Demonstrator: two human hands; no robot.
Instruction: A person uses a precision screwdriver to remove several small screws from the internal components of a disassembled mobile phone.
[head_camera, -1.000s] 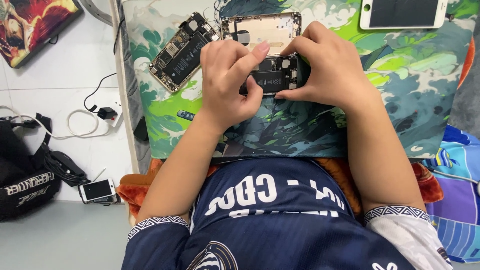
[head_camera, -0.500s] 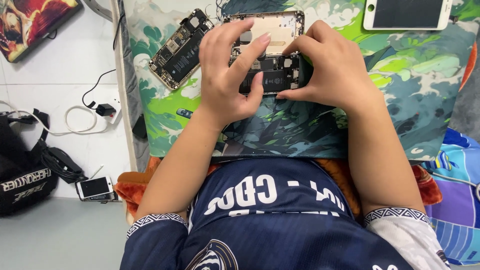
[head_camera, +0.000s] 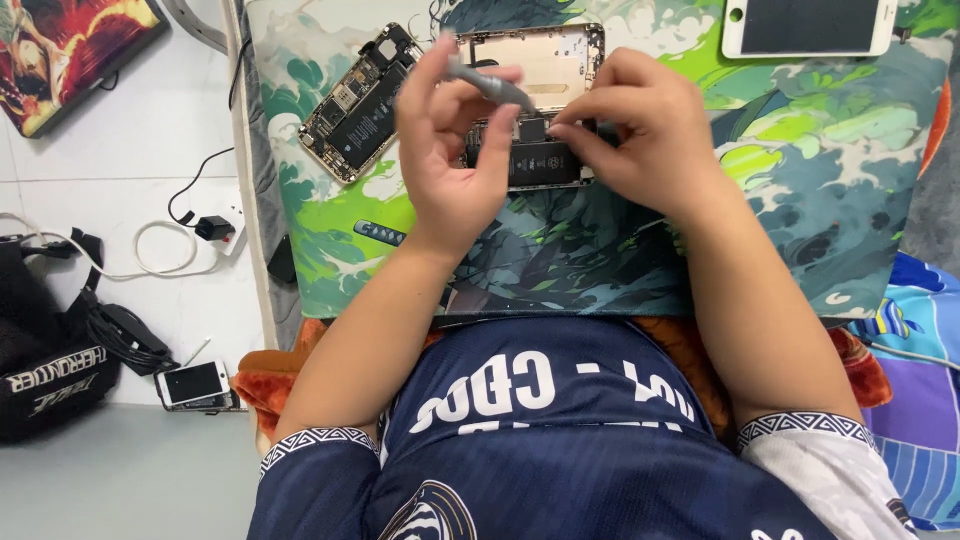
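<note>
1. Nearest, the person's dark blue jersey with white lettering (head_camera: 540, 430) fills the bottom of the view, and both bare forearms reach from it over the near edge of the green and teal illustrated work mat (head_camera: 800, 190).
2. Down on the floor past the mat's left edge lie a small white phone with a dark screen (head_camera: 195, 384), a black bag (head_camera: 50, 380) and a white cable with a black plug (head_camera: 213, 228).
3. Toward the middle of the mat, the left hand (head_camera: 455, 150) is turned palm up, its fingers pinching a slim grey screwdriver (head_camera: 492, 88) that slants from upper left down to the right.
4. The right hand (head_camera: 640, 135) is curled, its fingertips pressed on the opened gold phone body with a black battery (head_camera: 540, 160); whether it grips the body or only steadies it, I cannot tell.
5. That gold phone body lies near the far edge of the mat, at its middle, between the two hands, and the screwdriver tip points at its inner parts just above the battery.
6. Left of it, near the far left corner, a second opened phone chassis with exposed dark boards (head_camera: 360, 100) lies tilted on the mat, apart from the hands.
7. At the far right corner rests a white phone screen panel (head_camera: 810, 26), well apart from both hands.
</note>
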